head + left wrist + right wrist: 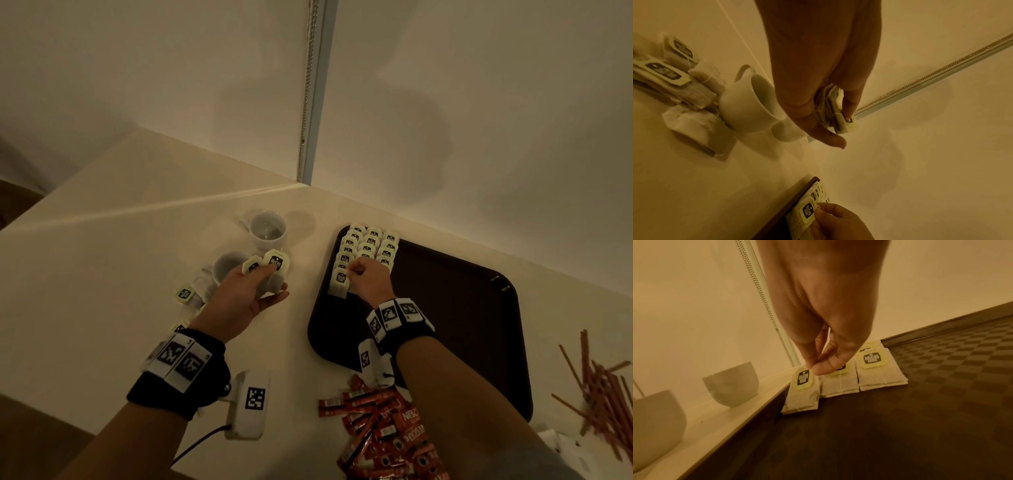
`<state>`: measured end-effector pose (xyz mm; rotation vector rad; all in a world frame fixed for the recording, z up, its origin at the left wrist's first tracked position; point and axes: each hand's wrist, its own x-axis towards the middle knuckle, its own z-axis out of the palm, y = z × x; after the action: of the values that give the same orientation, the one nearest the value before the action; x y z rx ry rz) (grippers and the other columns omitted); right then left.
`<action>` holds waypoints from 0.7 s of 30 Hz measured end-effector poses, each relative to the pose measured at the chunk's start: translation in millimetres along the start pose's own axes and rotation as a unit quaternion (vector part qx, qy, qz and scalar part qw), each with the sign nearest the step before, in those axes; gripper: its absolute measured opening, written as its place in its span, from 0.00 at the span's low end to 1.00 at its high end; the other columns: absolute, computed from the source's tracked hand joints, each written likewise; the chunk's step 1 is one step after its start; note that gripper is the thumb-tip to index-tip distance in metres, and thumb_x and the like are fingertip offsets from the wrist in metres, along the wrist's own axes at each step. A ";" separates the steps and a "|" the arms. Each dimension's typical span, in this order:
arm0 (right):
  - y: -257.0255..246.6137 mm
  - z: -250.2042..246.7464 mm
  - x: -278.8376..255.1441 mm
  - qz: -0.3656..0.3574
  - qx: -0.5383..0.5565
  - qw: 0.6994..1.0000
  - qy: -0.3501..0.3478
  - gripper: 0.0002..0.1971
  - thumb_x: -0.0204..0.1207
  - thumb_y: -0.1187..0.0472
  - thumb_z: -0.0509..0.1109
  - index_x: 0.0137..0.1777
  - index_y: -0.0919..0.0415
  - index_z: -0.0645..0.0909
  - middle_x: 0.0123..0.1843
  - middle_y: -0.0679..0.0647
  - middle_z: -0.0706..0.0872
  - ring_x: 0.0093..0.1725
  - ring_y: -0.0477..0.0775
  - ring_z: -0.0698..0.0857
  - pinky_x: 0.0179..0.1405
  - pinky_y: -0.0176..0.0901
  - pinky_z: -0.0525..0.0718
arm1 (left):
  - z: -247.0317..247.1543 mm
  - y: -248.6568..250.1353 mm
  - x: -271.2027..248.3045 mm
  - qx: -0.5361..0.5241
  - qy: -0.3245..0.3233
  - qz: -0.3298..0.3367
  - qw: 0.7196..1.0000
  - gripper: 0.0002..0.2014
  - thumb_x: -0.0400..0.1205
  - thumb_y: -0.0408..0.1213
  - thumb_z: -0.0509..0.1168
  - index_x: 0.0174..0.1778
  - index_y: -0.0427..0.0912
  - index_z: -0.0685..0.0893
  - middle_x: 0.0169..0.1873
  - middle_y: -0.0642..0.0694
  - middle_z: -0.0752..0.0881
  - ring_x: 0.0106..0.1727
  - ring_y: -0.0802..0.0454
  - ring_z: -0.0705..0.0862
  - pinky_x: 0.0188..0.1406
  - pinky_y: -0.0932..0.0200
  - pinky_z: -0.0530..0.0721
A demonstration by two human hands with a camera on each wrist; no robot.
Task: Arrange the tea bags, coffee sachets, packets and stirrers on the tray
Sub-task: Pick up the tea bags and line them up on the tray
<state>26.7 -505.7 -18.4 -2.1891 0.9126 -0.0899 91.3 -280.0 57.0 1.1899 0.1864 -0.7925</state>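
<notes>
A dark brown tray (462,308) lies on the counter, with several tea bags (371,245) in three overlapping rows at its far left corner. My right hand (354,274) pinches the tag of the nearest tea bag (339,282) in the left row; the right wrist view shows that bag (803,394) lying against the tray's left rim. My left hand (263,277) hovers left of the tray and grips a small bunch of tea bags (270,265), tags up; in the left wrist view the bunch (836,110) sits between thumb and fingers.
Two white cups (267,229) (227,267) stand behind my left hand, with loose tea bags (186,294) beside them. Red coffee sachets (383,435) are piled near the tray's front edge. Brown stirrers (599,387) lie scattered at the right. A wall runs close behind the tray.
</notes>
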 end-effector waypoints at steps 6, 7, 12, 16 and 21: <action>2.1 1.8 2.3 -0.001 -0.004 1.000 0.001 0.06 0.76 0.66 0.70 0.51 0.66 0.85 0.51 0.59 0.88 0.53 0.53 0.85 0.49 0.33 0.75 | -1.4 -5.8 1.3 0.079 -0.025 0.018 0.996 0.05 0.83 0.33 0.64 0.53 0.42 0.83 0.43 0.40 0.86 0.42 0.49 0.86 0.32 0.57 0.88; 2.4 2.4 3.0 0.000 -0.004 1.000 0.002 0.06 0.76 0.65 0.71 0.50 0.66 0.85 0.50 0.59 0.88 0.52 0.53 0.85 0.49 0.34 0.77 | -1.1 -6.4 0.8 0.097 -0.030 0.024 0.995 0.05 0.83 0.34 0.64 0.52 0.43 0.83 0.42 0.41 0.87 0.43 0.49 0.86 0.31 0.57 0.88; -31.4 -12.8 -9.4 -0.041 0.087 0.995 0.002 0.11 0.79 0.54 0.69 0.53 0.61 0.83 0.45 0.50 0.85 0.45 0.48 0.84 0.41 0.31 0.80 | 5.0 -6.6 1.7 0.149 -0.022 0.057 0.987 0.06 0.80 0.35 0.68 0.53 0.43 0.83 0.45 0.42 0.87 0.41 0.52 0.87 0.30 0.58 0.88; -85.0 -34.8 -34.6 -0.152 0.146 0.965 -0.157 0.12 0.79 0.52 0.67 0.56 0.57 0.85 0.48 0.49 0.87 0.41 0.40 0.84 0.36 0.25 0.78 | 15.5 -3.4 4.0 0.172 -0.032 0.106 0.979 0.13 0.80 0.36 0.69 0.57 0.34 0.82 0.42 0.41 0.85 0.41 0.54 0.85 0.29 0.60 0.86; -106.5 -50.6 -44.3 -0.266 0.136 0.947 -0.117 0.05 0.74 0.64 0.73 0.48 0.61 0.88 0.38 0.44 0.87 0.37 0.34 0.81 0.42 0.25 0.76 | 29.2 7.5 -0.9 0.202 -0.037 0.209 0.956 0.05 0.77 0.32 0.71 0.46 0.46 0.86 0.34 0.53 0.88 0.36 0.61 0.86 0.29 0.65 0.83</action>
<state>39.4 -459.2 98.0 -2.0717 0.1492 -0.1972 87.6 -304.2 74.6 1.5151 -0.2976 -0.5088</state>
